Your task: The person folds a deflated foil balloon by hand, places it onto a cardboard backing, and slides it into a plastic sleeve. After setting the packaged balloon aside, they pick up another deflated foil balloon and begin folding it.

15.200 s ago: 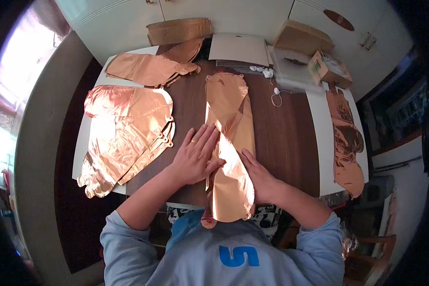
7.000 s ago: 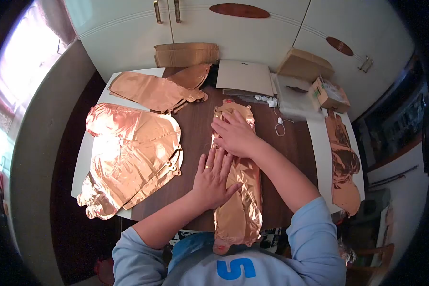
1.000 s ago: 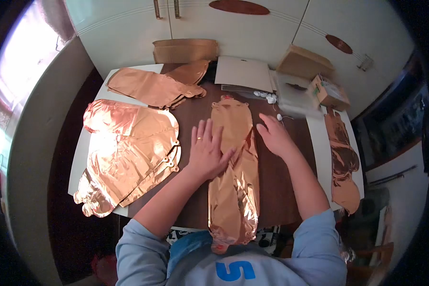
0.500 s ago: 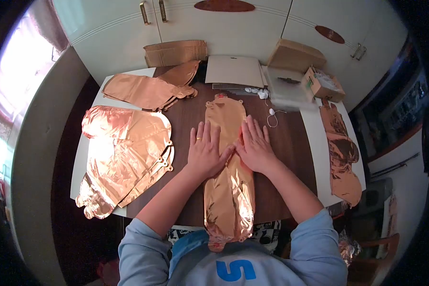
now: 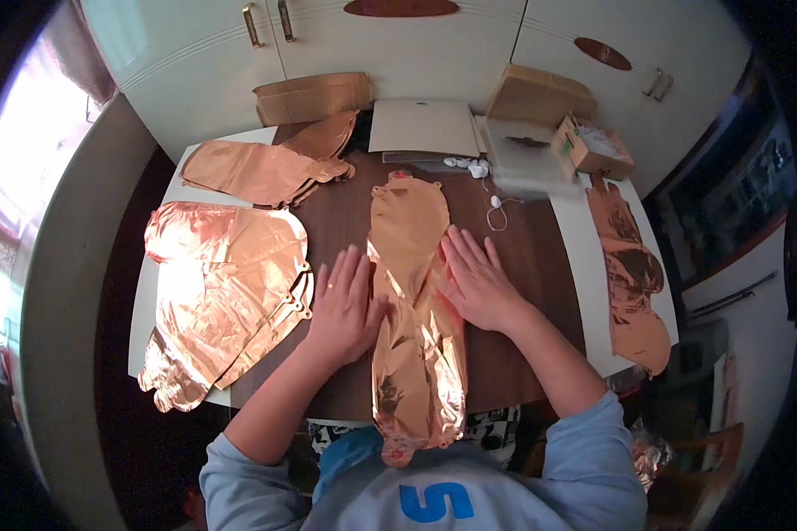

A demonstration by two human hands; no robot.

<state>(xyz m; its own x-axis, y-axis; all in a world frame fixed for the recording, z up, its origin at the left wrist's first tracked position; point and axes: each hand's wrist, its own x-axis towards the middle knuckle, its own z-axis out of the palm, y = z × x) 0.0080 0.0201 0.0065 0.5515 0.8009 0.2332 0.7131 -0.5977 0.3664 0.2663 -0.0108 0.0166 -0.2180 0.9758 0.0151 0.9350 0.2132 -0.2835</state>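
Observation:
A long folded copper-coloured foil piece (image 5: 407,221) lies lengthwise down the middle of the brown table, its near end at the table's front edge by my shirt. My left hand (image 5: 343,305) rests flat along its left edge, fingers stretched out and a ring on one of them. On the other side, my right hand (image 5: 483,281) lies with fingers spread at the foil's right edge, the fingertips touching it. Neither hand grips anything. Small tabs stick out at the foil's far end.
Large foil sheets (image 5: 230,292) cover the table's left side, with more foil pieces (image 5: 248,168) behind them. At the back are a pale flat box (image 5: 422,128), white earphones (image 5: 478,166), clear plastic (image 5: 522,155) and a small carton (image 5: 593,146). Crumpled foil (image 5: 633,265) lies far right.
Since half a second ago, my left hand has slid left off the foil's middle to its edge, and my right hand has moved slightly outward. Earlier, my hands were crossing over the foil's far part.

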